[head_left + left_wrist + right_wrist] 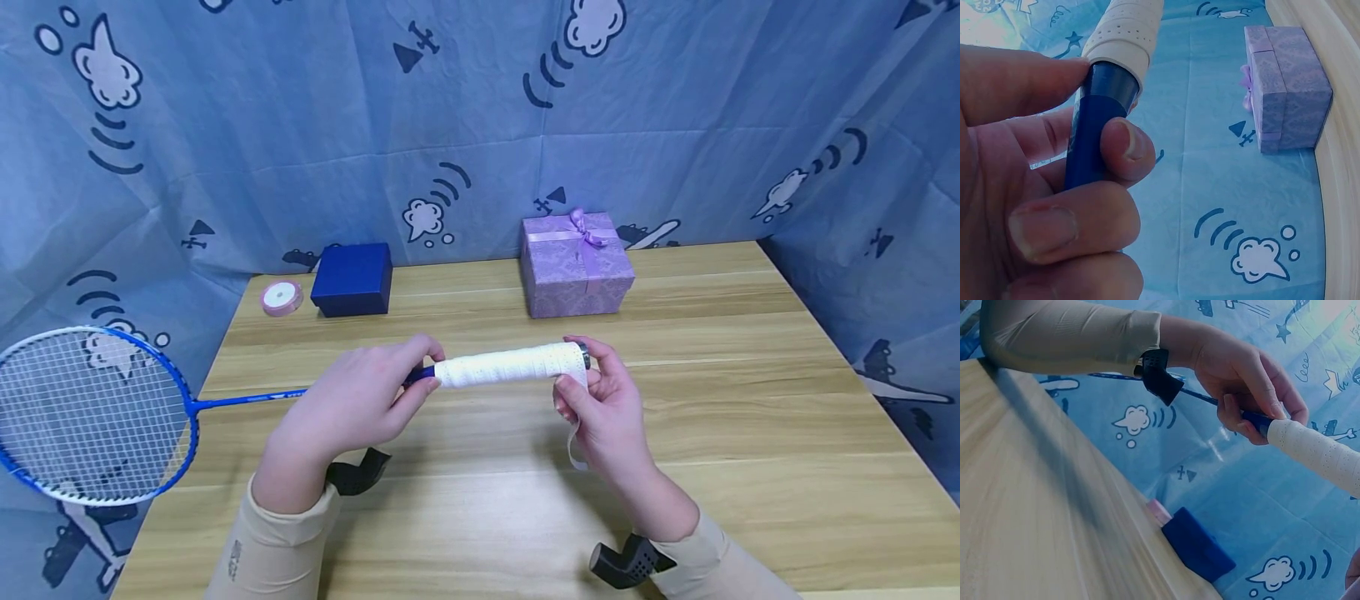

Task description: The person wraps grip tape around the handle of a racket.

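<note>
A badminton racket is held level above the table, its strung head out to the left. White perforated grip tape is wound in overlapping turns along its handle. My left hand grips the blue cone just where the wrap begins, thumb and fingers on either side. At the butt end, my right hand pinches the tape, index finger reaching over the dark end cap. A loose tail of tape dangles below the right thumb. In the right wrist view only a sliver of the right hand shows.
Along the back of the wooden table stand a dark blue box and a purple gift box with a ribbon bow. A pink-rimmed ribbon spool lies left of the blue box. Blue patterned cloth hangs behind.
</note>
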Demonstrator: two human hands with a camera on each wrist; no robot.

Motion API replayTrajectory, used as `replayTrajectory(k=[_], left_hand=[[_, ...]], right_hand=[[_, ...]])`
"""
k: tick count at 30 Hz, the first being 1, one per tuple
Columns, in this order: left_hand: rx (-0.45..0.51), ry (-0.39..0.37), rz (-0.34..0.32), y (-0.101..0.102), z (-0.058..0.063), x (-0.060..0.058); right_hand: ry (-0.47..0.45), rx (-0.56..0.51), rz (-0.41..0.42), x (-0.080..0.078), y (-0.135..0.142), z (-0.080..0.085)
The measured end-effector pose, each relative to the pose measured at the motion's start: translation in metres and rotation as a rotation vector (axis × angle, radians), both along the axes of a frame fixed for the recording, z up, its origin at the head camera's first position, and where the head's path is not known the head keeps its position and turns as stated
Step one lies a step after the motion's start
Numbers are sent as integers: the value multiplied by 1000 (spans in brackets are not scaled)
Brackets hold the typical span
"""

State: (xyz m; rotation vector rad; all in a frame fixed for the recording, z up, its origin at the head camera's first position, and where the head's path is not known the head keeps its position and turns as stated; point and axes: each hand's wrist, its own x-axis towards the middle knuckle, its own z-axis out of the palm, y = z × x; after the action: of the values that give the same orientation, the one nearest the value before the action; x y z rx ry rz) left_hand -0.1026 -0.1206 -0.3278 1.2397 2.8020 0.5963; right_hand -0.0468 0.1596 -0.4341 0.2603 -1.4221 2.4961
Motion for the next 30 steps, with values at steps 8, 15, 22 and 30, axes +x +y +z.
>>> replayTrajectory(k=[8, 15, 22, 30], left_hand=[[15, -3, -5, 1, 1, 0], [19, -22, 0, 1, 2, 1], [20, -4, 1, 0, 1, 2], [30, 67, -10, -3, 1, 4]], right_hand=[[35, 73, 18, 0, 2, 0], [100, 58, 68, 0, 3, 1], [79, 20, 112, 1, 2, 2], [107, -35, 108, 1, 0, 6]])
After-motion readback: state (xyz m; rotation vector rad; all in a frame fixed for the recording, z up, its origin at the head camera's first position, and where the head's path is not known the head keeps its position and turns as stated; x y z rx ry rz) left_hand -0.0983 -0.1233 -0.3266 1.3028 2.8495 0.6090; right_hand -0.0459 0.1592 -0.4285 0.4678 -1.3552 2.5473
